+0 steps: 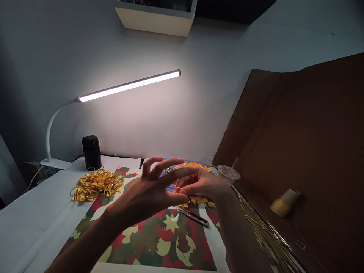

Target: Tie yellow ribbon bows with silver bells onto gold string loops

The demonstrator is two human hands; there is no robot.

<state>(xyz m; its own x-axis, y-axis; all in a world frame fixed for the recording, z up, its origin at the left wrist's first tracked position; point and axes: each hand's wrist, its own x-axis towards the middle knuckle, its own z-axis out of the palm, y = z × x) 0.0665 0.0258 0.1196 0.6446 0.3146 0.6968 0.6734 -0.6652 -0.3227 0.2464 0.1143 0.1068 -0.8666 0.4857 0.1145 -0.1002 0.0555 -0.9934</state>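
Note:
My left hand and my right hand meet above the camouflage-patterned sheet. A thin golden cord curves between their fingertips. The right thumb and fingers are pinched together on it. My left thumb lies against the cord, while the other left fingers arch over the right hand. The fingertips partly hide the cord's ends. Just below the hands lies a pair of thread snips with red and dark handles. Yellow ribbon bows lie behind the hands, partly covered by them.
A heap of yellow bows with golden cords sits at left, near a black canister and a lit lamp. Behind the hands is a blue tray. At right are a clear tub, golden cords, a thread cone and cardboard.

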